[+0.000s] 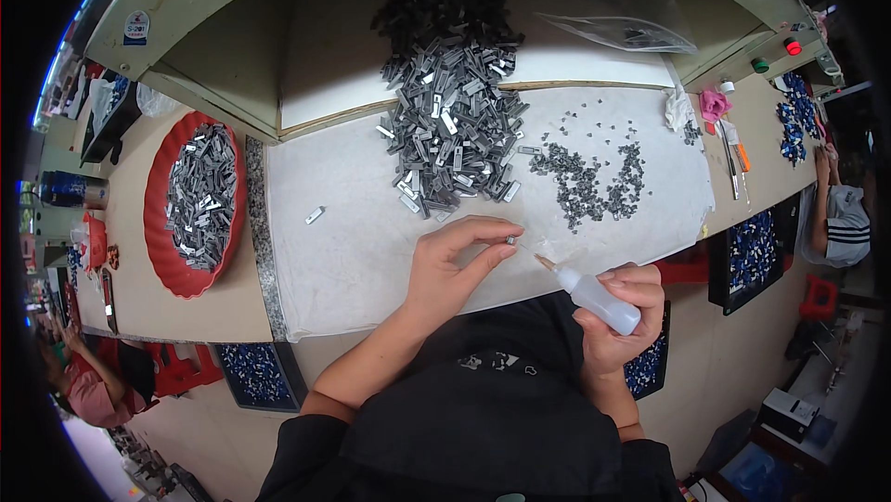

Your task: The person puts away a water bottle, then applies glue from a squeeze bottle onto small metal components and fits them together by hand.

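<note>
White bottle [599, 300] in grip, the right hand [624, 315] is likely needing steady aim while the left hand [447, 265] is pinching a part [511, 239] near the pile [455, 126].

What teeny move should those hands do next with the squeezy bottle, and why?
Probably bring the bottle's tip a little closer to the tiny piece. The left hand pinches that piece, and the right hand holds the whitish squeeze bottle with its tip pointing toward it, but there seems to be a gap between them.
</note>
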A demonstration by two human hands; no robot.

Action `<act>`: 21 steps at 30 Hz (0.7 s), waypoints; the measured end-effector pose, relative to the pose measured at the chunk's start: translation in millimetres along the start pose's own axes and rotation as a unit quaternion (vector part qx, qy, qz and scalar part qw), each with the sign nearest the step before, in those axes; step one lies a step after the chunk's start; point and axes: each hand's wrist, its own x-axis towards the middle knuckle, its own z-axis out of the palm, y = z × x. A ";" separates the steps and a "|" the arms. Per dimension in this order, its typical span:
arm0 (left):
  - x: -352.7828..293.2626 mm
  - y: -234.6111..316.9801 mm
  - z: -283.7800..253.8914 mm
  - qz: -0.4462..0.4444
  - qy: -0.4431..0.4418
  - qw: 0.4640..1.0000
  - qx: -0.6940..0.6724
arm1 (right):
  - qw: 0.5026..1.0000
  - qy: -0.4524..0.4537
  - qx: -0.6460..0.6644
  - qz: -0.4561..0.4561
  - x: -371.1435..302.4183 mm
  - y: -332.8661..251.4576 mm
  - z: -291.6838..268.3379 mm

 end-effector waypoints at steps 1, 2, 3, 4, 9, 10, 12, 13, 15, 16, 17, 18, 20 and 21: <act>-0.5 -0.1 0.1 0.001 -0.001 1.000 -0.001 | 1.000 -0.014 -0.014 -0.004 -0.2 -0.2 0.0; -0.4 -0.1 0.2 -0.001 -0.001 1.000 -0.001 | 0.999 -0.028 -0.029 -0.008 -0.5 -0.2 0.0; 0.0 -0.1 0.4 0.003 0.001 1.000 0.001 | 0.999 -0.027 -0.029 -0.006 -0.5 0.1 -0.1; 0.8 0.4 0.0 0.008 0.003 1.000 0.004 | 0.999 -0.032 -0.031 -0.012 0.2 0.7 0.3; 3.1 2.8 -0.6 0.008 -0.002 1.000 0.015 | 0.997 -0.049 -0.049 -0.026 2.0 1.9 0.8; 3.3 3.1 -0.7 0.011 -0.002 1.000 0.017 | 0.997 -0.050 -0.052 -0.028 1.8 2.1 1.1; 3.2 2.2 -0.8 0.012 -0.003 1.000 0.017 | 0.997 -0.050 -0.055 -0.028 1.9 2.0 1.6; 2.8 1.6 -1.1 0.014 -0.003 1.000 0.016 | 0.997 -0.052 -0.056 -0.030 1.9 1.8 2.1; 2.3 0.9 -1.4 0.012 -0.002 1.000 0.016 | 0.996 -0.055 -0.057 -0.031 1.6 2.2 3.0; 2.0 1.0 -1.1 0.010 -0.002 1.000 0.014 | 0.996 -0.055 -0.055 -0.031 1.5 1.8 2.9; 1.8 1.1 -1.0 0.009 -0.002 1.000 0.014 | 0.997 -0.055 -0.054 -0.032 1.4 1.6 2.8; 1.7 1.1 -0.9 0.007 -0.003 1.000 0.014 | 0.997 -0.055 -0.054 -0.031 1.3 1.4 2.7; 1.6 1.6 -0.8 0.005 -0.003 1.000 0.014 | 0.997 -0.054 -0.053 -0.029 1.1 1.7 2.6; 2.0 2.6 -0.8 0.003 -0.003 1.000 0.017 | 0.997 -0.054 -0.053 -0.028 1.4 1.2 2.6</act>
